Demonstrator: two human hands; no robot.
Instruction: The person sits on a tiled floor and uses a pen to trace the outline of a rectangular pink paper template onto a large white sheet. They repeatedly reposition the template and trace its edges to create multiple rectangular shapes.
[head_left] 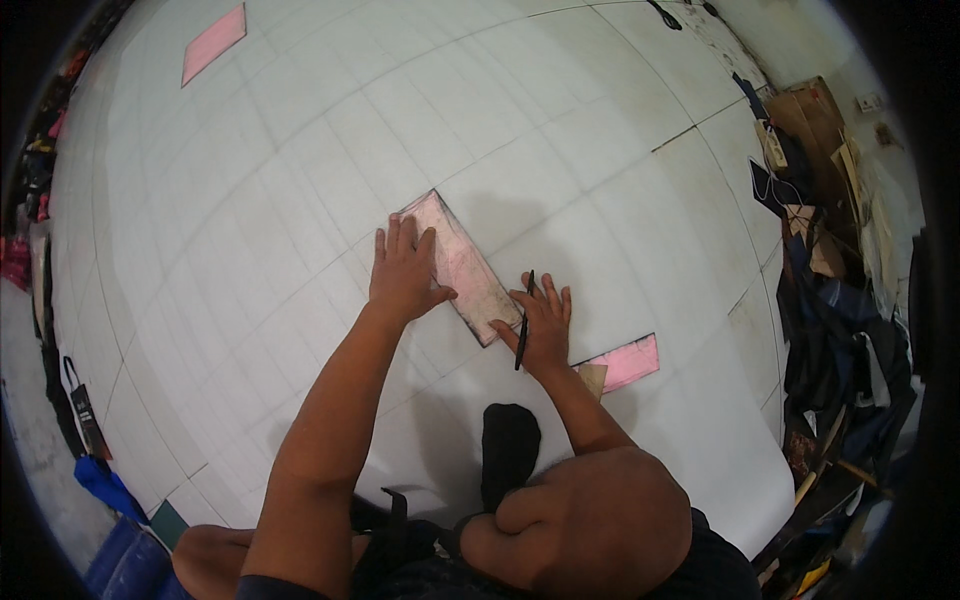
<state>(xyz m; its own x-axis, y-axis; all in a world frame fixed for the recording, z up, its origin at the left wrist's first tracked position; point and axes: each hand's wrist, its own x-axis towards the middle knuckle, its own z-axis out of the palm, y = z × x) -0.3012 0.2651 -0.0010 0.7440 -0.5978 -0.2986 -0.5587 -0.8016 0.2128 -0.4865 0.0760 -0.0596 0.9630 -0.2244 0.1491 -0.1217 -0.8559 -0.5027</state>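
Note:
A pale pink rectangular piece (462,258) with dark edges lies flat and slanted on a large white sheet (300,200) marked with faint lines. My left hand (402,272) rests on the piece's left edge, fingers stretched and thumb out. At its lower right end is my right hand (546,328), thumb touching the corner. A black pen (522,335) is caught between that thumb and the forefinger, while the other fingers stretch forward. Beside my right wrist lies a brighter pink rectangle (630,361), with a small tan piece (593,379) overlapping its left end.
Another pink rectangle (214,45) lies at the far left. Dark cloth (850,370) and brown cardboard (812,120) are heaped along the right. A blue item (108,487) sits at the lower left. My foot in a black sock (509,445) stands on the sheet close below the piece.

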